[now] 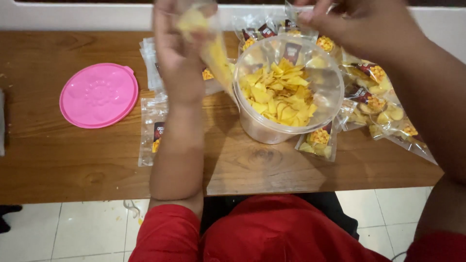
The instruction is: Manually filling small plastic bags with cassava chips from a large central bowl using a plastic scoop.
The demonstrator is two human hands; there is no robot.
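Two hands are raised — left hand clamped on a chip-filled pouch, right hand pinched at the chip tub's one o'clock.

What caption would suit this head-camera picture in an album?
Left hand holds a clear pouch of yellow chips beside an open tub of chips; pink lid lies aside.

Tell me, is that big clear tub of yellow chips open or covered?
Open. The clear tub has no cover on, its chips show, and the pink lid lies flat on the table.
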